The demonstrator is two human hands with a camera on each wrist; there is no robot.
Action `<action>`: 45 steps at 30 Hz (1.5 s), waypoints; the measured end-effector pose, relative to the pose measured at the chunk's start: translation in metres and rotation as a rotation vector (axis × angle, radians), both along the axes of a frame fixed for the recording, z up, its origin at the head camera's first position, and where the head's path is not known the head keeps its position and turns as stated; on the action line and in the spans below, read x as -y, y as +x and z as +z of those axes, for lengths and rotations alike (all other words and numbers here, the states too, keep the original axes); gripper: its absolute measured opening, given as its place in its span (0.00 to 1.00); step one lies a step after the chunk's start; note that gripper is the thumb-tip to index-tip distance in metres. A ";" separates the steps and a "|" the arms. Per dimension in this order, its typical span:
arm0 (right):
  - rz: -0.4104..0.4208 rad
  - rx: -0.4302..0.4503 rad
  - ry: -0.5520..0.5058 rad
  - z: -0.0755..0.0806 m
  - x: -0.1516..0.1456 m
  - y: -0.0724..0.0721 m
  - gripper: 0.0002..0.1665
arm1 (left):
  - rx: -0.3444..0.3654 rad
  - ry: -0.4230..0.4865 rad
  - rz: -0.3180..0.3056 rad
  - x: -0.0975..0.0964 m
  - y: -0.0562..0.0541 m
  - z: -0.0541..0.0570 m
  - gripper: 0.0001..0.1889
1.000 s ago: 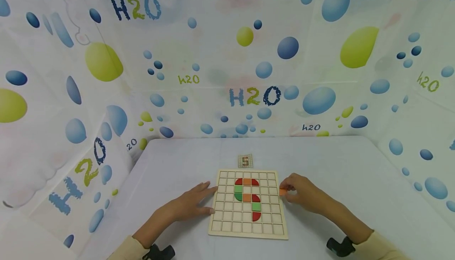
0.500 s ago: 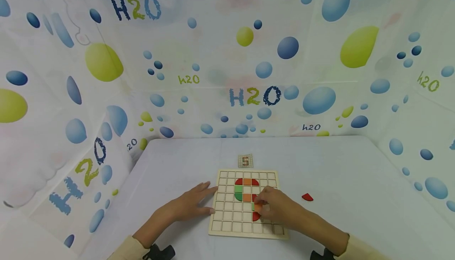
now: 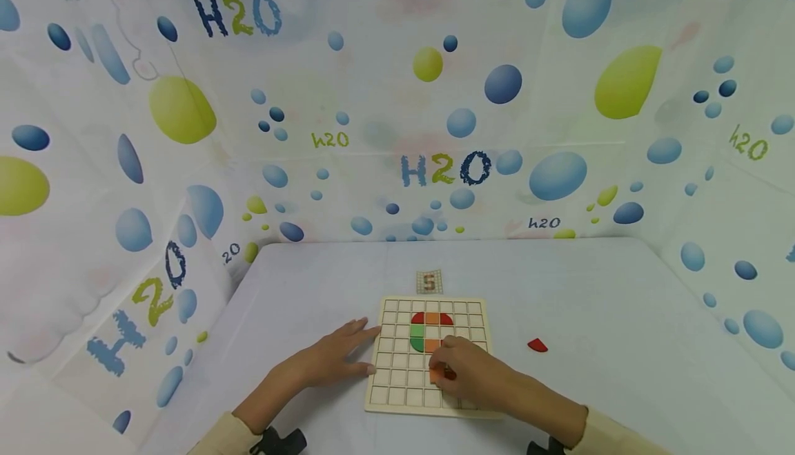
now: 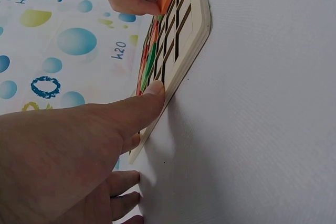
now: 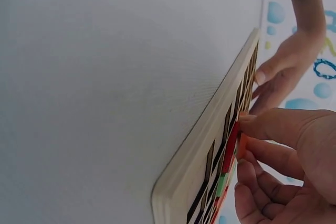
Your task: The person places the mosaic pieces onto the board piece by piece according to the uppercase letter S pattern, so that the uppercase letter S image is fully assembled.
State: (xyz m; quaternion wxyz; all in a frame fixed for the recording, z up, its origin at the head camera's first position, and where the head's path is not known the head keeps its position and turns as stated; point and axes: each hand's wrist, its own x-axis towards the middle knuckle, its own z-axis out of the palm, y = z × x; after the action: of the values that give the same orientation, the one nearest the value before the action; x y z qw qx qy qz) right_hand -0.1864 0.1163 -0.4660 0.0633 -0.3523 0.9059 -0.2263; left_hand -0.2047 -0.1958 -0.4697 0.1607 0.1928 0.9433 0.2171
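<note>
My right hand (image 3: 468, 370) pinches an orange square tile (image 4: 166, 1) between thumb and fingers, low over the lower middle of a wooden grid board (image 3: 397, 398). In the board's upper part lie red rounded pieces (image 3: 446, 318), orange squares (image 3: 431, 317), a green square (image 3: 417, 331) and a green rounded piece (image 3: 417, 344). The right hand covers more pieces in the head view; a red piece (image 5: 230, 148) and a green one (image 5: 221, 185) show beside its fingers in the right wrist view. My left hand (image 3: 332, 357), fingers extended, rests at the board's left edge, thumb touching the rim.
A loose red rounded piece (image 3: 537, 345) lies on the white table (image 3: 596, 296) right of the board. Behind the board is a small card (image 3: 429, 281) printed with an S-like pattern on a grid. A patterned sheet (image 3: 373, 82) hangs at the back and sides.
The right hand has moved from the board's right edge leftward and in over the lower middle, carrying the orange tile. This uncovered the loose red piece. The left hand stays in place.
</note>
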 end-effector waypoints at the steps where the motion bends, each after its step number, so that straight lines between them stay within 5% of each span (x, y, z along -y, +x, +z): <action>1: 0.000 0.008 0.003 0.000 0.001 0.000 0.07 | 0.001 0.000 0.001 0.000 0.000 0.000 0.41; 17: 0.013 0.051 0.000 0.004 0.004 0.003 0.06 | -0.005 -0.010 -0.005 -0.001 0.000 -0.001 0.41; 24: 0.034 -0.010 0.010 0.006 0.003 0.004 0.12 | -0.004 -0.006 -0.005 -0.001 0.000 -0.001 0.41; 45: 0.059 -0.049 -0.007 0.003 0.005 0.003 0.07 | 0.002 -0.009 0.005 0.000 0.000 -0.001 0.41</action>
State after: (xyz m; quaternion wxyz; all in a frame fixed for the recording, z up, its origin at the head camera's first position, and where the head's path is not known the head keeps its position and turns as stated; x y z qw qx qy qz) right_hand -0.1838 0.1110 -0.4633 0.0464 -0.3844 0.8957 -0.2187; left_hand -0.2049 -0.1958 -0.4712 0.1622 0.1896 0.9446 0.2134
